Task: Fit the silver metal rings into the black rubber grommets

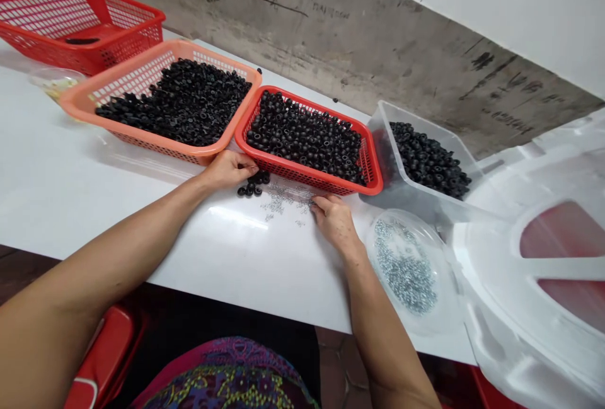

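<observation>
nothing readable: only dark scrawled marks on the bare concrete wall [510, 91], too blurred and slanted to make out as letters or numbers; no legible label, brand or sign on the red baskets [75, 31], the clear plastic tub [416, 169] or the white table [94, 195].

The left hand [227, 169] rests against a red basket [302, 176] of black rings, just beside a small pile of rings [251, 183] on the table [94, 195]. The right hand [334, 223] lies at the edge of scattered metal bits [278, 204], near a clear dish [416, 226].
</observation>
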Demonstrator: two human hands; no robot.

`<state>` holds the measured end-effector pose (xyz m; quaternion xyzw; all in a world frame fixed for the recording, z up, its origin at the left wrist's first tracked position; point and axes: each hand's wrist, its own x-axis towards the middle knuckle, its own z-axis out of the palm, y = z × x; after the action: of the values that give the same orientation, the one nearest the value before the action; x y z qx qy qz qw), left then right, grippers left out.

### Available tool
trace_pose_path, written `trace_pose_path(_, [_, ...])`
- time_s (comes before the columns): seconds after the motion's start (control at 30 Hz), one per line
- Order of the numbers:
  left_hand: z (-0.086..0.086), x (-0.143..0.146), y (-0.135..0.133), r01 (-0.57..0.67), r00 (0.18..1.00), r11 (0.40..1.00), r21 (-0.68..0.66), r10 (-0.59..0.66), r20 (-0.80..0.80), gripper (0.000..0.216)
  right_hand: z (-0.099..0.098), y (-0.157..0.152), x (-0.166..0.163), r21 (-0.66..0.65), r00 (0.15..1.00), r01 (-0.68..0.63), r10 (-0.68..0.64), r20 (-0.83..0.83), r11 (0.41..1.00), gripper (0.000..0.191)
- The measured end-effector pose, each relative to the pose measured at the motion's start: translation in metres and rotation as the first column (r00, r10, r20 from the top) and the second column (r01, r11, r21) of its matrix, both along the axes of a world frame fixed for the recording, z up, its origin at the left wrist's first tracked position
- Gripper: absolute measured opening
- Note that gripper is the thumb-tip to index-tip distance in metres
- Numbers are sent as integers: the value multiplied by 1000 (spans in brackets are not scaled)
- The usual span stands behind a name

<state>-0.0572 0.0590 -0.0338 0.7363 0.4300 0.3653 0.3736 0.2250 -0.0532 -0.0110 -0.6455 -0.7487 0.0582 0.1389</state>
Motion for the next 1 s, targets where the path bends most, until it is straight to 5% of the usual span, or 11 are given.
trace_pose_path(0.23, [3,0,-2,-7,1000,1000,-23,7,-14,27,1,0,10,210,956,0,62,-287,978,30])
trace_pose_path(0.47, [6,1,-4,-37,999,998,-46,36,-21,24,0,-7,13,126,846,97,-16,-533,987,32])
trace_pose_path(0.73, [-1,-1,0,-5,1000,1000,2,5,-16,27,5,-7,14,58,822,104,-53,-566,993,24])
trace_pose_path(1.0, [4,3,-4,23,1000,1000,-19,-23,21,21,6,-4,16,217,947,130,-57,-317,968,27])
